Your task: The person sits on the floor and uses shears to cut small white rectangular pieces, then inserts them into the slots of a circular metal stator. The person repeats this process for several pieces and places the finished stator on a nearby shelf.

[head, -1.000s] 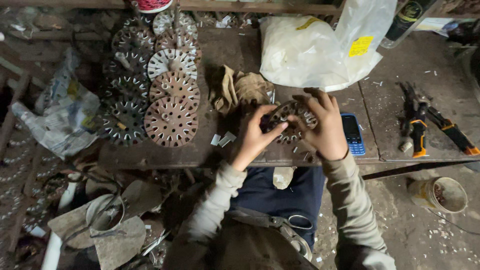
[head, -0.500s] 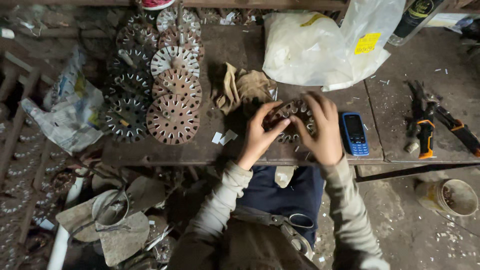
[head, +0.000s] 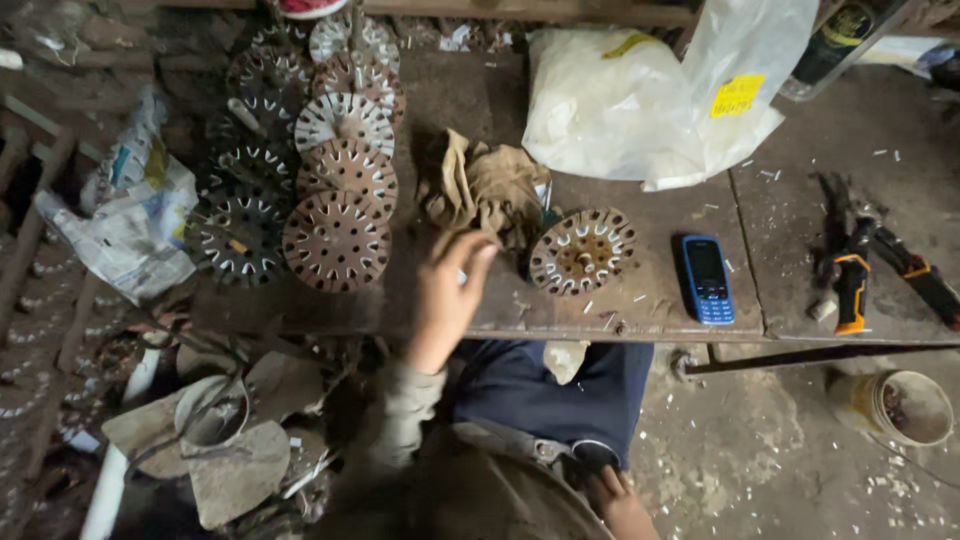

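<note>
The workbench carries a white plastic bag at its far edge and stacked slotted discs left of the rag. One rusty slotted disc now lies alone right of the rag, released since half a second ago. The left hand, fingers loosely spread and empty, should reach cleanly for the rag. The right hand has dropped below the bench; its grip cannot be told.
</note>
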